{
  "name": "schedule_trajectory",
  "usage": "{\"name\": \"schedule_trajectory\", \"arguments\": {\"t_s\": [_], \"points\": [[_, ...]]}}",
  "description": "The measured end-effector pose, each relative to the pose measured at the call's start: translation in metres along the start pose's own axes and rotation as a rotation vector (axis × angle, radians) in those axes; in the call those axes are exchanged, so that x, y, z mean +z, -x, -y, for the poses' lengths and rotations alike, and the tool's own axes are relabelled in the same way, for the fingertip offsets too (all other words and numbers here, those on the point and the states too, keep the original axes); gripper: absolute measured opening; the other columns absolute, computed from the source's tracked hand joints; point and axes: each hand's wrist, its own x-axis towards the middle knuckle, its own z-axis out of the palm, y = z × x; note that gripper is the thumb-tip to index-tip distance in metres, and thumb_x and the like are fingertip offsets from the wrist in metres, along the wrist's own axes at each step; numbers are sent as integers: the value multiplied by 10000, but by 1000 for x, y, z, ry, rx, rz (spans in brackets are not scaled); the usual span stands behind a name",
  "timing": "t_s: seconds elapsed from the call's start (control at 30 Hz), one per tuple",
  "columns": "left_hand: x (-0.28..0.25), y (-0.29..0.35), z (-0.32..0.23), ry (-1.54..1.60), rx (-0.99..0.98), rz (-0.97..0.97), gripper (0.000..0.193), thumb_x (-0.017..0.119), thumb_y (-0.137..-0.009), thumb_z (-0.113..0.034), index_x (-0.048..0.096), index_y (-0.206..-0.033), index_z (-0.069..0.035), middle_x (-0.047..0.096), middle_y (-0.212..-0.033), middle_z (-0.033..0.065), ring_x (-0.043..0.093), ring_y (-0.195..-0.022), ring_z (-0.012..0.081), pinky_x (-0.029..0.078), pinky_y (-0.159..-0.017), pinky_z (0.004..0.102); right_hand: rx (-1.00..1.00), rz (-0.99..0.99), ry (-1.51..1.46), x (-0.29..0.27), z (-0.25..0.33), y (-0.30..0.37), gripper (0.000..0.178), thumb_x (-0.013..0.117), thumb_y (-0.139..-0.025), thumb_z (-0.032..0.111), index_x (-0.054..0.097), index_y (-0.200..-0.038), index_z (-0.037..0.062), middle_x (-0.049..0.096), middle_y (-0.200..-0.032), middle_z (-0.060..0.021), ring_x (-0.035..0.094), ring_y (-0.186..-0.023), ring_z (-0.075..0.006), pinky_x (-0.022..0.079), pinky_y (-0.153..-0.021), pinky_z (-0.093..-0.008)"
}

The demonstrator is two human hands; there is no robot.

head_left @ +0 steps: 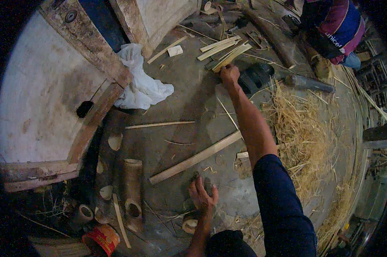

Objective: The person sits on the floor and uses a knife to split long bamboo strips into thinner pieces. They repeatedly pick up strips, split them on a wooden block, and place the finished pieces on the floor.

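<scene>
My right arm stretches far ahead, and my right hand (230, 73) is closed at the near end of a pale split bamboo strip (235, 55); the fingertips are partly hidden. Beside that strip lie more split bamboo strips (218, 48). Close to me, my left hand (203, 195) is low over the floor with its fingers spread, and no held thing shows in it. A long flat bamboo slat (195, 157) lies slantwise just beyond the left hand. A dark sandal (255, 78) is right of my right hand.
Dry straw-like shavings (303, 132) heap on the right. Bamboo tubes (133, 188) and a red tub (101, 239) stand at lower left. A wooden panel (39, 103) and white cloth (142, 81) are at upper left. Another person (335, 30) is at upper right.
</scene>
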Motion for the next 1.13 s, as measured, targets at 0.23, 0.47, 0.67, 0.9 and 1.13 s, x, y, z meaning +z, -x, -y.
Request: {"name": "schedule_trajectory", "arguments": {"t_s": [0.23,0.47,0.67,0.9,1.13], "points": [[0,2,-1,-26,-39,25,576,596,-804,-314,424,-1256,-2,468,-1160,231,459,-1049,412,390,-867,532,-93,-2,20,9,-16,-16,323,621,-708,316,687,-849,33,665,-826,-203,644,-782,-379,512,-705,-451],[0,-2,-6,20,-2,30,570,609,-801,-302,434,-1247,7,470,-1166,226,466,-1046,399,393,-874,521,27,26,-16,2,-33,-30,330,640,-740,306,684,-892,16,677,-860,-179,660,-798,-327,512,-729,-388],[-4,5,0,-75,-74,45,571,616,-804,-309,447,-1245,12,470,-1195,222,463,-1082,387,386,-894,510,-26,43,5,0,3,-1,335,633,-738,242,675,-965,-1,690,-843,-146,678,-770,-259,526,-708,-351],[0,2,-3,-11,-70,29,576,604,-810,-322,444,-1258,3,468,-1207,223,463,-1086,393,385,-897,513,12,60,35,14,-26,-21,303,635,-764,215,673,-982,8,692,-873,-136,673,-822,-239,533,-715,-321],[3,5,-1,-20,-78,74,611,612,-809,-318,409,-1299,-16,444,-1247,200,423,-1147,382,365,-932,518,46,49,-31,19,-35,-25,407,683,-778,290,639,-1096,39,683,-972,-135,668,-839,-283,516,-785,-376]]}}
